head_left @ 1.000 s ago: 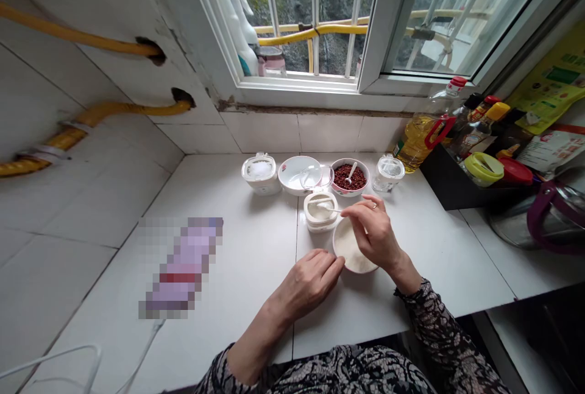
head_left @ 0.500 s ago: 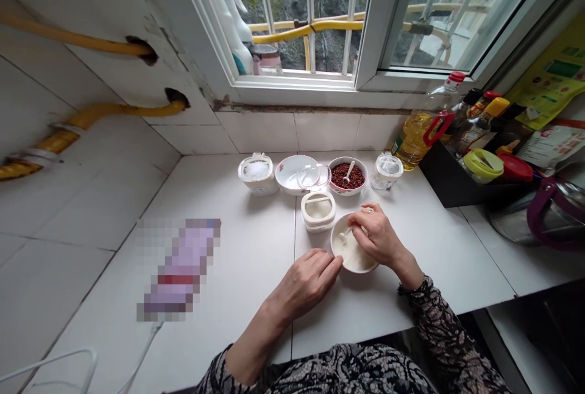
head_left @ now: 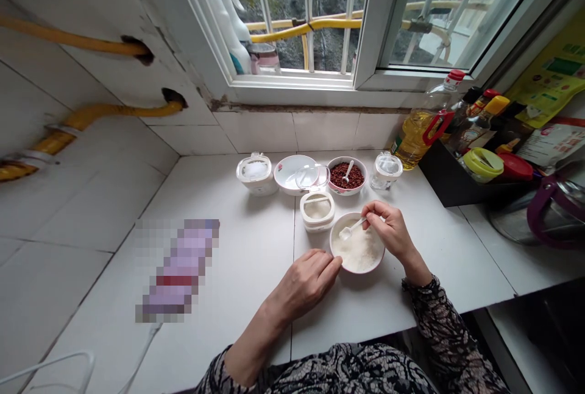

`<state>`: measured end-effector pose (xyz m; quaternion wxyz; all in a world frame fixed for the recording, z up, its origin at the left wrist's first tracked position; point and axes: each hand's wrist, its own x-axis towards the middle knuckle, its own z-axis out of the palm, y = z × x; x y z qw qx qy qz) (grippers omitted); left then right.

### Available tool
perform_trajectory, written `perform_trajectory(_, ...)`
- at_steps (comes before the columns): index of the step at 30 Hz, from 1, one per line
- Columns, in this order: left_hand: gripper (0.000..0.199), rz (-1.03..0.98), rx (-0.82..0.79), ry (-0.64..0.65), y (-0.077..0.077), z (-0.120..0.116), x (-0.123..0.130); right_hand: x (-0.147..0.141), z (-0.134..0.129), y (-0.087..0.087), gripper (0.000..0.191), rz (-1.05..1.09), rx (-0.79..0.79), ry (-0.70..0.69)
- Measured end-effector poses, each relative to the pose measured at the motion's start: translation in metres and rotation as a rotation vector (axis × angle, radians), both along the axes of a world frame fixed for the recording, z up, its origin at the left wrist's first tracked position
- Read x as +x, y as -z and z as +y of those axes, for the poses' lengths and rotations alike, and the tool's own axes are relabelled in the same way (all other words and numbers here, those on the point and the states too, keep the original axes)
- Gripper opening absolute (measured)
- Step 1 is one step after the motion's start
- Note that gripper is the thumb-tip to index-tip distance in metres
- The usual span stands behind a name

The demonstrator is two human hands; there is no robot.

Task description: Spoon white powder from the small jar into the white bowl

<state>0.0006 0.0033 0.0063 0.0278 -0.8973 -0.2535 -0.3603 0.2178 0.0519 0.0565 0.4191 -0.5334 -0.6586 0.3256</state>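
Note:
A small white spoon (head_left: 351,229) is pinched between the thumb and fingers of my right hand (head_left: 389,228), its bowl end tilted down over white granules, which look like sugar or salt. These fill much of a white bowl (head_left: 333,244) at the counter's front. My left hand (head_left: 315,272) rests at the bowl's left rim, fingers curled together and the thumb side touching it. Just behind stands a white-rimmed container (head_left: 318,225) with its clear lid (head_left: 313,176) raised and pale granules inside.
Along the back stand a container of white grains (head_left: 256,182), a white dish (head_left: 286,175), a bowl of dark red grains (head_left: 338,186) with a spoon, and a clear jar (head_left: 386,179). An oil bottle (head_left: 414,135) and black rack (head_left: 439,181) stand right. A blurred purplish object (head_left: 183,269) lies left.
My right hand has moved slightly right and up with the spoon, uncovering more of the bowl's contents. The left hand keeps its place at the rim.

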Motion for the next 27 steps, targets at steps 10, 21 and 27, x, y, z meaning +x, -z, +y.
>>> perform_trajectory(10,0.021,-0.005,-0.003,-0.005,0.000,-0.001,0.000,0.003,0.009,0.000,0.012,0.387,-0.149,0.071)
perform_trajectory(21,0.021,0.012,0.025,-0.026,-0.002,0.000,0.000,-0.032,-0.004,-0.004,0.010,0.080,0.338,0.059)
perform_trajectory(27,0.021,0.026,0.030,-0.031,0.001,-0.001,0.001,-0.036,-0.001,-0.003,0.025,-0.422,0.710,-0.155)
